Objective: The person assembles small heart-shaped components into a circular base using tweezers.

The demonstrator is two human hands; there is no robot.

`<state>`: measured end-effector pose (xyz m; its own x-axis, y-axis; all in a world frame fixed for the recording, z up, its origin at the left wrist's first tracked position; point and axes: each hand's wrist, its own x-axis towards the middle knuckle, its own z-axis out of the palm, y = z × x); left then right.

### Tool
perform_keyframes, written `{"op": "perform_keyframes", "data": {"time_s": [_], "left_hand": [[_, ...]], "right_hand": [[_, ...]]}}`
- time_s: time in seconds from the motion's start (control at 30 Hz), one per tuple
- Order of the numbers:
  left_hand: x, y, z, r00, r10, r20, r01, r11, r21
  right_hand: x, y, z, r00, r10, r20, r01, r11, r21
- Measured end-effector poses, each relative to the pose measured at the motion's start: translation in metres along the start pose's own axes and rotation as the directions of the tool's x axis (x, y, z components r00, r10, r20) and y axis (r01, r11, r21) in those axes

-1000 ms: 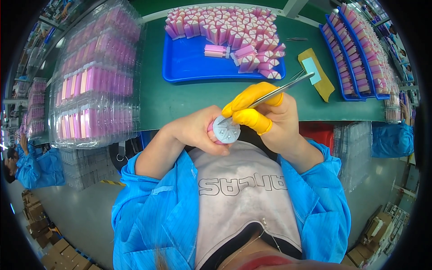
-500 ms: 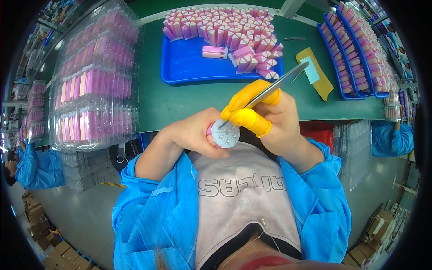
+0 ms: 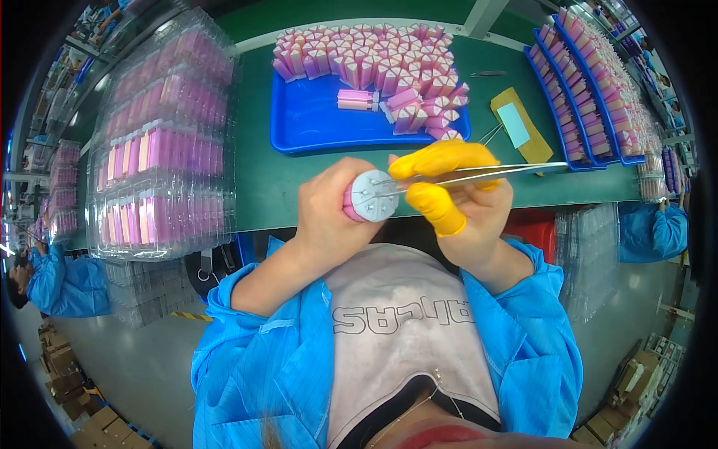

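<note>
My left hand (image 3: 321,209) is wrapped round a pink cylindrical piece, mostly hidden by the fingers. Its round grey end cap (image 3: 376,198) faces up and carries several small metal pins or wire ends. Yellow finger covers sit on some fingers of my right hand (image 3: 475,202), which grips metal tweezers (image 3: 516,169). The tweezers lie nearly level, arms parted, with the tips at the cap; whether they pinch anything is too small to tell. Beyond my hands is a blue tray (image 3: 307,123) of upright pink and cream pieces, with one piece (image 3: 354,99) lying on its side.
Clear plastic packs (image 3: 161,176) of pink pieces are stacked at the left. Further filled blue trays (image 3: 580,101) stand at the right. A brown sheet (image 3: 537,148) with a pale blue card (image 3: 513,125) and another pair of tweezers (image 3: 488,73) lie on the green table.
Both hands have moved slightly away from my body with the piece. The tweezers have swung from a steep slant to nearly level, and their arms now show apart.
</note>
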<state>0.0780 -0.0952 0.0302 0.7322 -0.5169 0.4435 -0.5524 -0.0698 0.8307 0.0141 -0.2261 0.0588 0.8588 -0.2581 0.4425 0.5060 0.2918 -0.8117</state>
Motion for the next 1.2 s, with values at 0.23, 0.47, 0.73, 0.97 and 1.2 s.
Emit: {"op": "perform_keyframes", "data": {"time_s": [0.23, 0.47, 0.73, 0.97, 1.2], "left_hand": [[0.001, -0.007, 0.007, 0.973, 0.178, -0.149, -0.151, 0.972, 0.178], [0.002, -0.008, 0.008, 0.973, 0.181, -0.142, -0.152, 0.969, 0.194], [0.000, -0.008, 0.008, 0.977, 0.190, -0.098, -0.160, 0.954, 0.253], [0.003, -0.010, 0.012, 0.966, 0.229, -0.118, -0.193, 0.946, 0.262], [0.004, -0.007, 0.014, 0.955, 0.247, -0.162, -0.205, 0.949, 0.239]], "right_hand": [[0.005, -0.002, 0.002, 0.996, -0.025, 0.091, 0.038, 0.989, -0.142], [0.006, 0.001, -0.003, 0.991, 0.003, 0.135, 0.017, 0.988, -0.151], [0.004, 0.001, 0.003, 1.000, 0.017, 0.012, -0.015, 0.995, -0.095], [0.008, -0.003, 0.000, 0.998, 0.014, 0.057, 0.001, 0.968, -0.252], [0.009, -0.005, 0.003, 0.993, 0.043, 0.111, -0.022, 0.984, -0.176]]}}
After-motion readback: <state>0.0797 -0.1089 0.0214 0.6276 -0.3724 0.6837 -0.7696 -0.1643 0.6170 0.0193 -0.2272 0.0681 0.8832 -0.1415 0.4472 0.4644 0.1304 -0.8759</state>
